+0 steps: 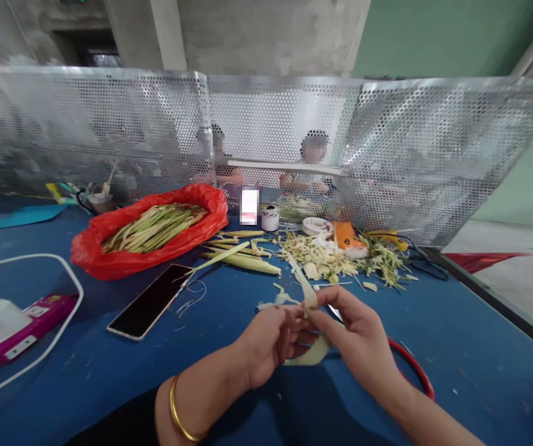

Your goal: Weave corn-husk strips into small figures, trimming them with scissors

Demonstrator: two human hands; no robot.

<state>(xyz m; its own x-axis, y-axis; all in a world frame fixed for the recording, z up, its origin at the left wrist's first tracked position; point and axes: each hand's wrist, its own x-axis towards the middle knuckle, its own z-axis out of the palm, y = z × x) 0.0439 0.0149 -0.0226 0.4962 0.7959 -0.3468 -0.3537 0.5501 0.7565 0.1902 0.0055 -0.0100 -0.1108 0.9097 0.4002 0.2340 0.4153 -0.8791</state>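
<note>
Both hands meet low in the middle of the view over a blue table (456, 322). My left hand (270, 344), with a gold bangle on its wrist, pinches a pale green-white leaf strip (309, 296). My right hand (361, 337) grips the same strip from the other side, fingers curled. The strip curls up between the hands and bends below them. A red-handled tool (415, 368) lies under my right wrist; whether the hand holds it is unclear.
A red plastic bag (108, 257) holds several green strips. A dark phone (150, 301) lies flat, with a pink device (20, 331) and white cable at left. Loose stalks (242, 257) and a scrap heap (340, 257) lie ahead. A perforated metal screen (433, 142) stands behind; two people sit beyond it.
</note>
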